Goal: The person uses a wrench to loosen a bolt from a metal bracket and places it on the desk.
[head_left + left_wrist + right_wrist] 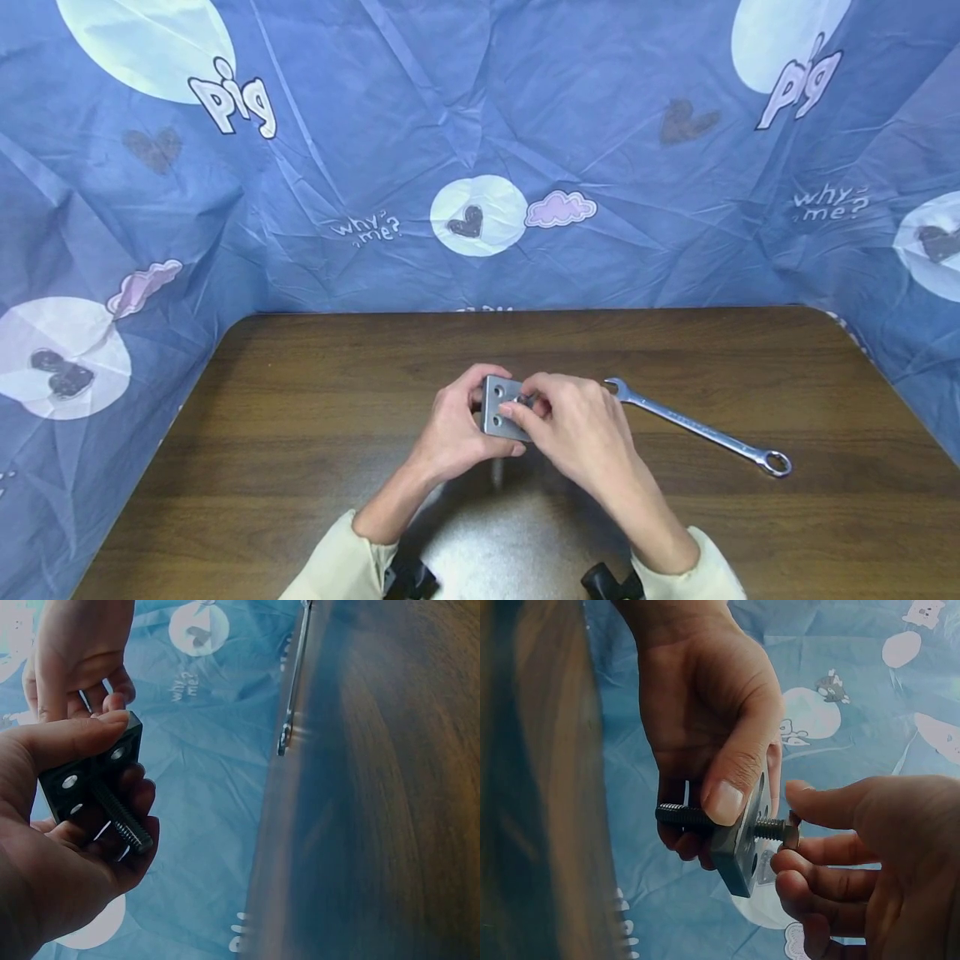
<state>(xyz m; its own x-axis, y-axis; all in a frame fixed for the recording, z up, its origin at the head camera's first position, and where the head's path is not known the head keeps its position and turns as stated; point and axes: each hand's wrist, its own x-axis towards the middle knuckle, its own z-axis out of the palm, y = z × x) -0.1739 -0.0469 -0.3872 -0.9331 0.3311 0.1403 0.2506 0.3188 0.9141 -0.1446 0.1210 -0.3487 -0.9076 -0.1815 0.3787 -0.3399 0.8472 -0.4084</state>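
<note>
A square grey metal plate (492,417) with holes is held in the left hand (457,429), thumb on one edge and fingers around the others. A threaded bolt (769,829) passes through the plate; its long threaded end (120,817) sticks out on the left hand's palm side. The right hand (588,425) pinches the bolt's hexagonal head (791,831) between thumb and fingers, and a short stretch of thread shows between head and plate. In the right wrist view the left hand (712,705) grips the plate (735,859).
A combination wrench (697,427) lies slantwise on the brown wooden table (315,400), to the right of the hands. Blue printed cloth (375,150) hangs behind the table and at both sides. Two black objects (411,581) are near the sleeves at the bottom edge.
</note>
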